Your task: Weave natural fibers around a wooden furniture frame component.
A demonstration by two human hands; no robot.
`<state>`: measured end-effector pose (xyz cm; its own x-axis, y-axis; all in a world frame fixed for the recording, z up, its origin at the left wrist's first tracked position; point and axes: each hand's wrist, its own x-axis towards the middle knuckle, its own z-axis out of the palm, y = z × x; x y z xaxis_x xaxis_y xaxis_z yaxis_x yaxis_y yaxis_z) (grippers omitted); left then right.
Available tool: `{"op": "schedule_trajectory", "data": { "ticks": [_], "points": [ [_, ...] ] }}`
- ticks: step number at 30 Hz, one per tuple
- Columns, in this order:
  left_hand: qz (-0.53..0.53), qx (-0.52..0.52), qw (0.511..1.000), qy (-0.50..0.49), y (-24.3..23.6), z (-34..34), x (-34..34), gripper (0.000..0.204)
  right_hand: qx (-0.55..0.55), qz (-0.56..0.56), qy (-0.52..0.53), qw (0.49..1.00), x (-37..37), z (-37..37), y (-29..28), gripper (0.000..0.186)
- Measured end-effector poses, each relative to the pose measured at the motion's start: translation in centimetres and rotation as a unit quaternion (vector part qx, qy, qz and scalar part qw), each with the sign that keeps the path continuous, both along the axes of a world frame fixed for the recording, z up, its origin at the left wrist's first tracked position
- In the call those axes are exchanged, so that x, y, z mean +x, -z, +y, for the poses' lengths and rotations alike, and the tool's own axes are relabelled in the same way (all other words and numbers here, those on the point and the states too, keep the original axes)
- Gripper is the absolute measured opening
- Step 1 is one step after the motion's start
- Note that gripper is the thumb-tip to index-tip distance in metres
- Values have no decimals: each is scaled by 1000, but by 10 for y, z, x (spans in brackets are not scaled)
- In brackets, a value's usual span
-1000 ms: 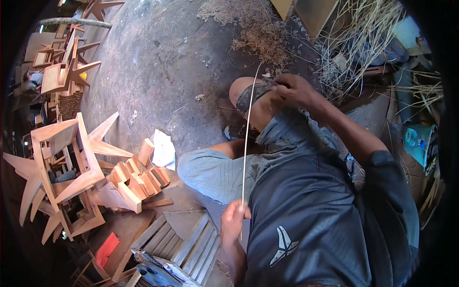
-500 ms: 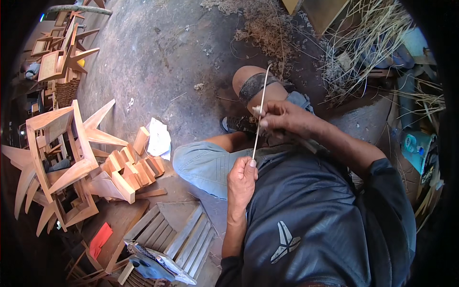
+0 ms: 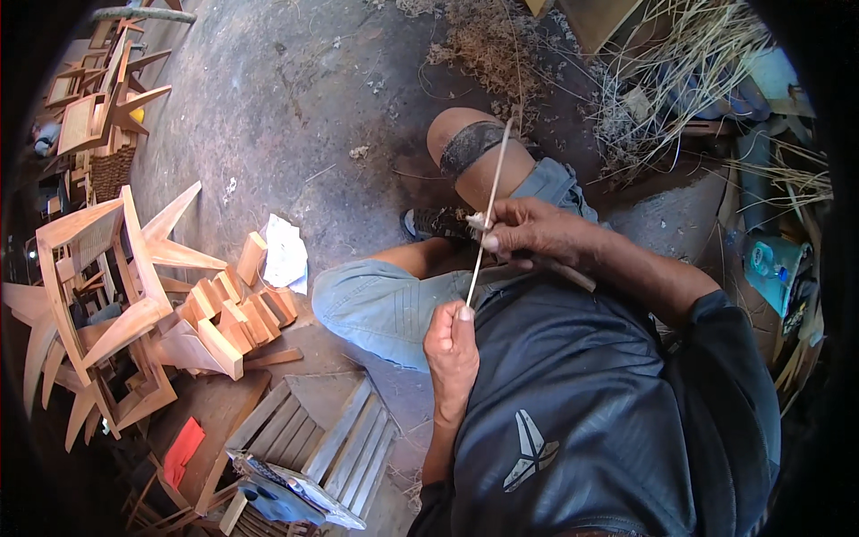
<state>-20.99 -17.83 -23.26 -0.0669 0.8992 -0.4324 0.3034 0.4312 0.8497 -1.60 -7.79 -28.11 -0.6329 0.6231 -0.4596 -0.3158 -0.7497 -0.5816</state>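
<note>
A thin pale cane strip (image 3: 499, 174) stretches slantwise in front of my body, over my bent leg. My left hand (image 3: 452, 352) is closed round its lower end, the thumb pressed along it. Higher up, my right hand (image 3: 541, 233) closes on the strip between thumb and fingers. From under that palm juts a narrow wooden handle (image 3: 573, 276); the rest of this tool is mostly hidden, so its kind is unclear. A small pale scrap (image 3: 476, 220) shows at the right fingertips. The strip's upper end is free, above my knee.
Unfinished wooden chair frames (image 3: 134, 268) and stacked wood blocks (image 3: 237, 309) are at the left. Nearer sits a grey slatted wooden seat (image 3: 344, 447). Loose cane strands (image 3: 689, 80) heap at the far right, and brown shavings (image 3: 488, 49) litter the floor beyond my knee.
The view has shifted slightly. My right hand has turned a little at the strip, and more of the wooden handle shows beneath it. The left hand keeps its hold.
</note>
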Motion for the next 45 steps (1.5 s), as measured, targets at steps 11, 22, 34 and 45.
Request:
{"op": "schedule_trajectory", "data": {
  "ticks": [11,22,34,45],
  "points": [
    [-13,86,996,27,11,12,-1,10,-39,92,-55,993,-27,-30,-7,25],
    [114,2,993,37,-27,-24,-41,9,-45,-17,-6,999,-3,-1,9,23],
    [441,-32,883,157,-42,-63,-147,30,-30,40,42,998,-6,8,-7,24],
    [35,17,999,13,25,31,-1,13,19,-16,-66,998,-6,2,-30,28]
  ]
}}
